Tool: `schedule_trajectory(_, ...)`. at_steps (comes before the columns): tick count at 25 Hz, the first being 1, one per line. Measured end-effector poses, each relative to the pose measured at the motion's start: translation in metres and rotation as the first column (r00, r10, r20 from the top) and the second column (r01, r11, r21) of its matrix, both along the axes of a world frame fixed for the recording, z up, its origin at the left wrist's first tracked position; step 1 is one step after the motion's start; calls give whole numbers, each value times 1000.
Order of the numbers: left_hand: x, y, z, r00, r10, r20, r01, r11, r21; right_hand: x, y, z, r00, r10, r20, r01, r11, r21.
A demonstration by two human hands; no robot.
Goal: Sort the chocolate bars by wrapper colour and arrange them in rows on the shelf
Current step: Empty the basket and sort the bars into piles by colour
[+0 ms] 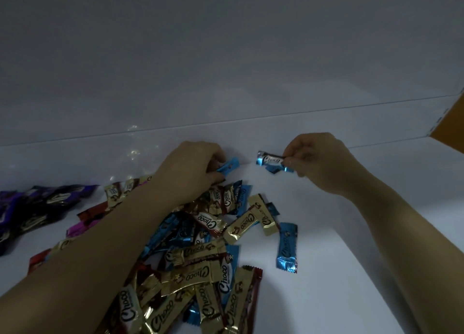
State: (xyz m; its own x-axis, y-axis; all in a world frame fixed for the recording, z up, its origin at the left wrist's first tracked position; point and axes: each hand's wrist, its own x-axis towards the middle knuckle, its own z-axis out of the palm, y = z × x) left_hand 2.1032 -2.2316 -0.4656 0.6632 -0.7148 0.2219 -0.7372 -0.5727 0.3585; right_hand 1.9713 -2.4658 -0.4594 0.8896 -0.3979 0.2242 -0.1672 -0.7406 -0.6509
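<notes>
L hand [190,168] curls round a blue bar [229,166] that its fingers mostly hide, R hand [319,163] pinches a second blue bar [270,159] by one end near the back of the white shelf [351,233], the mixed pile [200,258] is partly under the L forearm & cut off at bottom, and the purple bars [37,208] are dim at the left edge.

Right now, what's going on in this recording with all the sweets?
A person is sorting wrapped chocolate bars on a white shelf. The left hand grips a blue bar at the far edge of the mixed pile of gold, blue and red wrappers. The right hand pinches a second blue bar off to the right. Dark purple bars lie grouped at far left; no neat rows show yet.
</notes>
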Motion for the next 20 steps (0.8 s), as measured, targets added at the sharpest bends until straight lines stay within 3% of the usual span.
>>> schedule_trajectory(4,-5,-10,17,999,30,-17,-31,991,-128,-1,-26,-1,950,-307,62,305,952,39)
schedule_trajectory(11,-23,-89,8,995,-91,45,89,996,27,2,-40,-17,917,-398,-35,398,917,8)
schedule_trajectory(14,-32,-106,0,989,-121,86,114,989,90,1,-45,-21,915,-392,-96,393,919,-14)
schedule_trajectory(17,-34,-97,1,992,-115,56,111,991,79,-1,-42,-16,930,-365,-27,366,931,-2)
schedule_trajectory(20,-35,-67,10,991,-135,24,134,991,29,-7,-28,-1,993,-120,17,120,993,-13)
